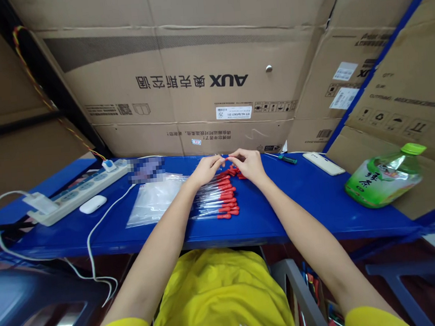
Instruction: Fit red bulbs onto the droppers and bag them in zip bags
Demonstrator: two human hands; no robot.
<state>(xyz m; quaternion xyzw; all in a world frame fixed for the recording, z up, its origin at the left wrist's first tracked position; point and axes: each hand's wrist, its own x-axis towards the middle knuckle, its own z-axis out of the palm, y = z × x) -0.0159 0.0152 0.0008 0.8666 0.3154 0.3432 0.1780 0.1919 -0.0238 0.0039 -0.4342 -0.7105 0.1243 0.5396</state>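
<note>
My left hand (207, 170) and my right hand (249, 165) meet over the back of the blue table. Both are closed in a pinch, fingertips almost touching. A small red rubber bulb (228, 158) shows between them, seemingly the end of a dropper; its clear tube is hidden by my left fingers. Just in front lies a row of droppers (226, 196), clear thin tubes to the left, red bulbs to the right. Several loose red bulbs (241, 175) are heaped under my right hand. Left of the row, partly under my left forearm, is a clear plastic bag (148, 204).
A power strip (90, 184), a white earphone case (93, 204) and white cables lie left on the blue table (283, 213). On the right are a green screwdriver (287, 159), a phone (323, 164) and a green tea bottle (384, 179). Cardboard (192, 53) walls the back.
</note>
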